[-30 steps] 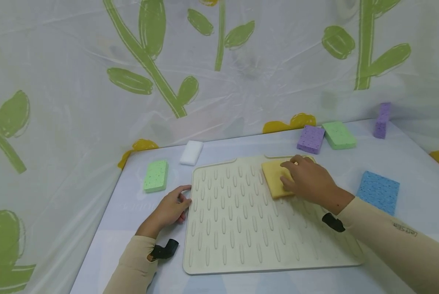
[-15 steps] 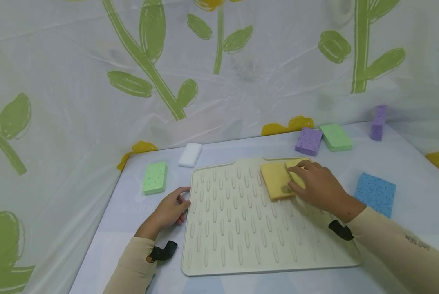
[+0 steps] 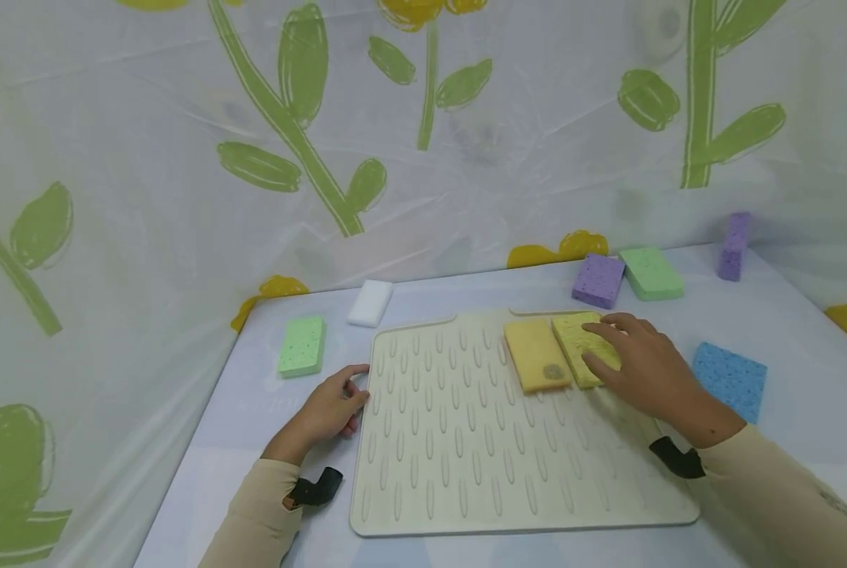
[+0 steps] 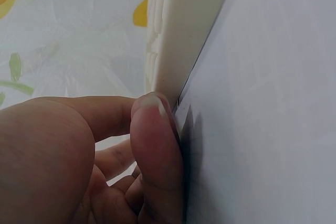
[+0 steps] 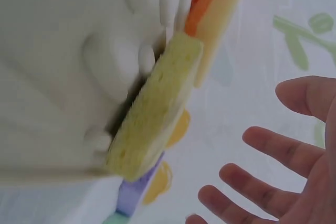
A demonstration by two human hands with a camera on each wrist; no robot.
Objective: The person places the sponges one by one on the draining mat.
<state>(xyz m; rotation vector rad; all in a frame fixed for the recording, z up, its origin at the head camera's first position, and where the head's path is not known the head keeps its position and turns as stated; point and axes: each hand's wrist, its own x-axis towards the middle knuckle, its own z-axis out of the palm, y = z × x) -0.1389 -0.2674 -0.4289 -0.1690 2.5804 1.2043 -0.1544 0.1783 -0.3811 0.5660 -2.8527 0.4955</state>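
Cream-coloured, the ridged mat (image 3: 466, 461) is topped by an orange-yellow sponge (image 3: 532, 353) and a lemon-yellow sponge (image 3: 576, 355); from the latter the right hand (image 3: 656, 375) has been drawn back, fingers wide and empty; the mat's edge is touched by the left hand's (image 3: 326, 410) slightly parted fingers

The left hand (image 4: 73, 156) touched the side of a cream mat (image 4: 184, 24) with thumb and forefinger, the other fingers bent behind. A shadow (image 4: 192, 145) fell beside the thumb on the pale table (image 4: 278, 98). Beyond was a white sheet (image 4: 79, 59) with yellow flowers (image 4: 139, 3).
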